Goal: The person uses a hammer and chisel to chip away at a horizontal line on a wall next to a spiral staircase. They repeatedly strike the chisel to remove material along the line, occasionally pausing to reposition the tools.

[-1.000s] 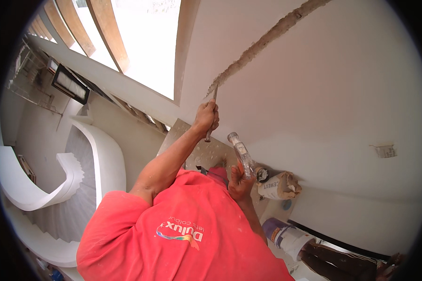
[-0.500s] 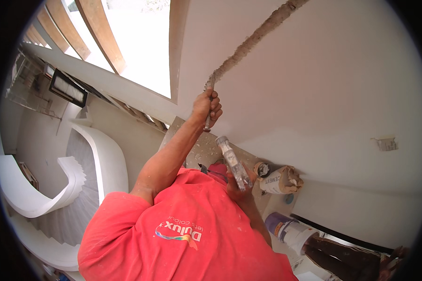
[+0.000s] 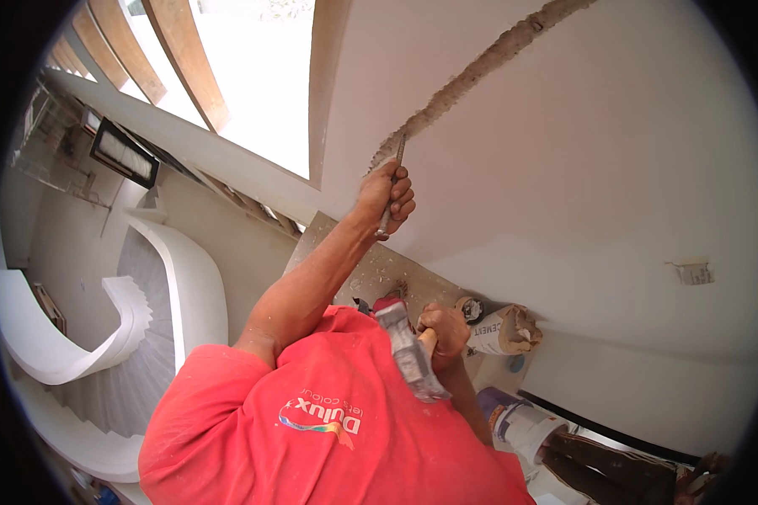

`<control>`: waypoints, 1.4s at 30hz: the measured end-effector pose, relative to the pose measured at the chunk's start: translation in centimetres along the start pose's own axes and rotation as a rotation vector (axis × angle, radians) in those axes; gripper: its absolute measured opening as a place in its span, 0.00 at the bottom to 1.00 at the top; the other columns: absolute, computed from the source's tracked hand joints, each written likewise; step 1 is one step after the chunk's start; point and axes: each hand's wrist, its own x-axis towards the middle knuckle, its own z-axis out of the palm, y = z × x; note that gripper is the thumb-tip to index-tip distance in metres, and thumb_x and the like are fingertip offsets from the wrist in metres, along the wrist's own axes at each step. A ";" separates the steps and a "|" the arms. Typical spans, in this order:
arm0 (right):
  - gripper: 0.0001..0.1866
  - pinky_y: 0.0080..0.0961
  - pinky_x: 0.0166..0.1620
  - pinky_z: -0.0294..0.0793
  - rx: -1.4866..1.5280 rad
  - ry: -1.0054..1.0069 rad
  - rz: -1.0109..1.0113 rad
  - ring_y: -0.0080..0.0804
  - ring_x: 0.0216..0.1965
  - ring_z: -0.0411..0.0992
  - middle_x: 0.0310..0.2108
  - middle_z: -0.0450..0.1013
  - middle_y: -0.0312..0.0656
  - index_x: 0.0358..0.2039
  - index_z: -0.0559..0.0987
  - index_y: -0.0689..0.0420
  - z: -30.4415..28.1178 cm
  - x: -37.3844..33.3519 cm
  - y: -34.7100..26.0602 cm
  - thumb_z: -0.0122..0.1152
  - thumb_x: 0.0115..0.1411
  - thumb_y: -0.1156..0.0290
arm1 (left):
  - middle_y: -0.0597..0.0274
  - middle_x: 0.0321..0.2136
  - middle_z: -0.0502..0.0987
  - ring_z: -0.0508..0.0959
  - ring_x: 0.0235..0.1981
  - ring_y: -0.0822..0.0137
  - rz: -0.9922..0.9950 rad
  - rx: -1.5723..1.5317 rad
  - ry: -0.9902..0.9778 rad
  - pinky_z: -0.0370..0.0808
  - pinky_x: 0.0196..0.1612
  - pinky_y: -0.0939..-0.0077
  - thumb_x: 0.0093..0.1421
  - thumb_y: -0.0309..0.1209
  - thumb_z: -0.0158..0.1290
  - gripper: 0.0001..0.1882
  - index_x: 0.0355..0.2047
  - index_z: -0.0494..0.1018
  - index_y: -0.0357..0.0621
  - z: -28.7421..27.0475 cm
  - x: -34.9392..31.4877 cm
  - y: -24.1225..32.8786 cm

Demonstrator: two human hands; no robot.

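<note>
Drew the hammer (image 3: 413,353) back toward the red shirt (image 3: 312,459) since the earlier frame, gripping its wooden handle (image 3: 428,339) in the right hand (image 3: 448,328). Holds the chisel (image 3: 401,151) (set at the groove (image 3: 463,82) in the wall (image 3: 581,168)) in clenched fingers (image 3: 405,193) of the left hand (image 3: 383,198).

Two bare hands, one left hand (image 3: 385,199) and one right hand (image 3: 446,330), were pictured with two hand tools: one chisel (image 3: 400,153) and one hammer (image 3: 410,352). Counted around them were one long groove (image 3: 472,77), one paper scrap (image 3: 693,272), one paper sack (image 3: 495,331), one small round container (image 3: 472,310) and one white-and-purple bucket (image 3: 526,433). One red shirt (image 3: 253,412), one curved staircase (image 3: 139,337) and one black-framed panel (image 3: 125,154) completed the tally.
</note>
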 end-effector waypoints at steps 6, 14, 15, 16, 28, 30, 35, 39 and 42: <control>0.14 0.39 0.23 0.69 -0.406 -0.051 0.153 0.45 0.21 0.74 0.19 0.67 0.44 0.24 0.69 0.56 2.2 -1.1 3.0 0.65 0.57 0.66 | 0.73 0.10 0.55 0.54 0.06 0.75 -0.016 -0.028 0.022 0.51 0.09 0.79 0.75 0.39 0.37 0.15 0.30 0.60 0.49 1.4 0.6 -0.3; 0.10 0.40 0.23 0.68 -0.246 0.038 0.377 0.50 0.20 0.73 0.17 0.68 0.48 0.27 0.71 0.61 3.1 -0.7 4.3 0.65 0.50 0.77 | 0.72 0.10 0.57 0.54 0.06 0.73 0.034 0.060 0.071 0.52 0.09 0.76 0.75 0.40 0.38 0.16 0.30 0.62 0.48 1.7 1.1 0.2; 0.10 0.39 0.23 0.68 -0.204 0.057 0.424 0.51 0.20 0.73 0.17 0.68 0.48 0.28 0.72 0.61 3.1 -1.2 3.9 0.66 0.50 0.77 | 0.71 0.10 0.57 0.55 0.06 0.73 0.061 0.131 0.101 0.52 0.09 0.76 0.75 0.41 0.38 0.16 0.29 0.62 0.48 1.8 1.0 -0.4; 0.09 0.39 0.23 0.68 -0.174 0.080 0.431 0.51 0.19 0.73 0.17 0.69 0.48 0.28 0.72 0.61 3.1 -1.7 3.8 0.66 0.51 0.76 | 0.71 0.10 0.57 0.56 0.06 0.73 0.088 0.202 0.131 0.53 0.09 0.75 0.74 0.41 0.39 0.17 0.29 0.62 0.47 1.7 0.8 -0.8; 0.21 0.24 0.23 0.60 0.157 0.271 0.379 0.21 0.20 0.64 0.20 0.66 0.33 0.32 0.74 0.63 1.6 -5.2 3.3 0.57 0.68 0.54 | 0.69 0.08 0.59 0.56 0.05 0.73 0.157 0.442 0.006 0.54 0.09 0.74 0.74 0.44 0.39 0.20 0.26 0.63 0.47 -2.2 -1.2 -3.6; 0.30 0.18 0.23 0.54 0.227 0.245 0.418 0.14 0.20 0.57 0.20 0.60 0.27 0.41 0.75 0.63 1.0 -5.4 3.4 0.51 0.69 0.42 | 0.69 0.08 0.59 0.55 0.05 0.72 0.131 0.349 -0.083 0.54 0.09 0.74 0.74 0.44 0.39 0.20 0.27 0.63 0.47 0.2 -2.2 -2.6; 0.33 0.18 0.22 0.53 0.241 0.300 0.395 0.14 0.19 0.56 0.19 0.60 0.28 0.38 0.74 0.63 0.0 -2.4 0.6 0.51 0.68 0.39 | 0.71 0.08 0.56 0.54 0.05 0.72 0.049 0.138 -0.071 0.52 0.08 0.77 0.74 0.46 0.39 0.19 0.29 0.62 0.49 3.6 -1.9 -1.9; 0.31 0.20 0.21 0.53 0.148 0.245 0.274 0.18 0.18 0.57 0.17 0.58 0.30 0.31 0.71 0.61 -0.7 -3.2 1.4 0.51 0.69 0.40 | 0.71 0.09 0.56 0.53 0.05 0.73 0.041 0.106 -0.044 0.52 0.08 0.77 0.74 0.45 0.38 0.18 0.29 0.62 0.50 4.5 -1.2 -1.4; 0.12 0.26 0.20 0.64 -0.106 0.323 -0.052 0.32 0.15 0.66 0.17 0.64 0.39 0.26 0.70 0.58 -0.5 -1.6 1.5 0.62 0.63 0.69 | 0.71 0.09 0.56 0.53 0.06 0.73 0.045 0.080 -0.039 0.52 0.09 0.77 0.74 0.44 0.38 0.17 0.29 0.62 0.50 4.8 -1.2 -1.5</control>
